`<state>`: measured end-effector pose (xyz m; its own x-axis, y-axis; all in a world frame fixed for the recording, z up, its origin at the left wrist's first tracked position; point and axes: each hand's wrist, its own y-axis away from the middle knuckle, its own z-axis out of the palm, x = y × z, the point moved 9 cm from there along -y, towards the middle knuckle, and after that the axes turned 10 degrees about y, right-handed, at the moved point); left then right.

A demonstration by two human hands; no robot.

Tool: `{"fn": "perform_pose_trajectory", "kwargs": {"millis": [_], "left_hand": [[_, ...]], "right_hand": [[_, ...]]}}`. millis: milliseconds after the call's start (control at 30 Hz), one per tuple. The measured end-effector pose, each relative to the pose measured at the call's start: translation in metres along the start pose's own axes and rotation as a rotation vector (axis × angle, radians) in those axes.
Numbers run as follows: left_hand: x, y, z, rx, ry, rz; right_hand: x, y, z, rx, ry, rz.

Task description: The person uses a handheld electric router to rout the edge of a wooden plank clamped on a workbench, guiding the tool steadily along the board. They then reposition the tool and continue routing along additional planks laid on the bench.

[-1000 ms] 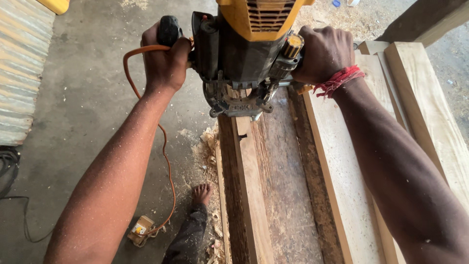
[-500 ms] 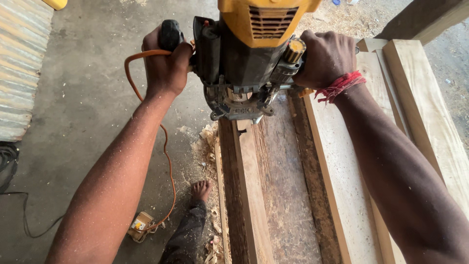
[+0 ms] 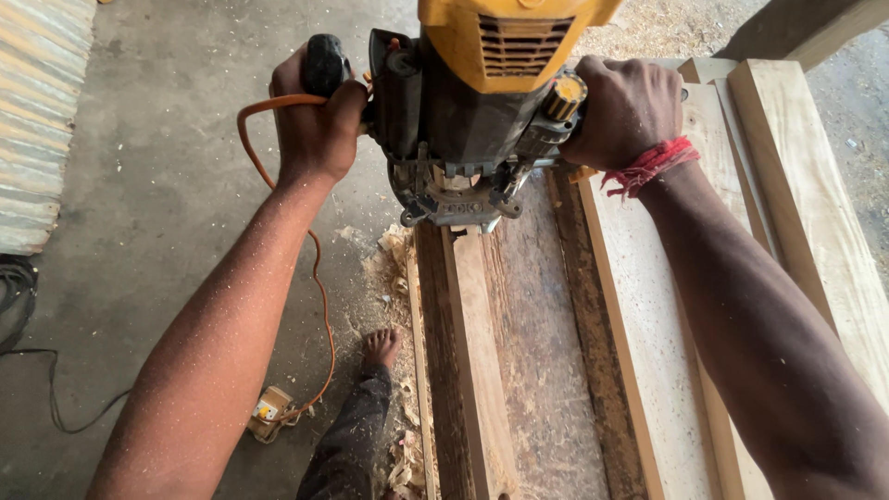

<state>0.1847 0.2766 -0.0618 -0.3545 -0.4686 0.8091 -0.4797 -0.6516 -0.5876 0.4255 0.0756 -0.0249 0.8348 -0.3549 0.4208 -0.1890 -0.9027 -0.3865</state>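
Observation:
A yellow and black power router stands on the edge of a long wooden plank. My left hand grips the router's black left handle. My right hand, with a red thread tied at the wrist, grips the right handle. The tool's metal base rests on the plank's left edge, where a freshly cut step runs toward me. Sawdust coats the plank and both of my forearms.
An orange power cord hangs from the tool to a plug box on the concrete floor. My bare foot stands beside a pile of wood shavings. Pale planks lie to the right; corrugated sheet at left.
The router and both hands have slid a little away from me along the plank, leaving more of the cut step uncovered.

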Motion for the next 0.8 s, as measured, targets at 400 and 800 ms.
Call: {"fn": "perform_pose_trajectory", "kwargs": {"millis": [400,800], "left_hand": [[0.002,0.003,0.003,-0.003,0.111,-0.001],[-0.008,0.007,0.004,0.061,0.179,-0.224]], "right_hand": [[-0.001,-0.005,0.0,-0.08,-0.08,0.027],[-0.004,-0.01,-0.022,-0.034,-0.208,0.028]]}}
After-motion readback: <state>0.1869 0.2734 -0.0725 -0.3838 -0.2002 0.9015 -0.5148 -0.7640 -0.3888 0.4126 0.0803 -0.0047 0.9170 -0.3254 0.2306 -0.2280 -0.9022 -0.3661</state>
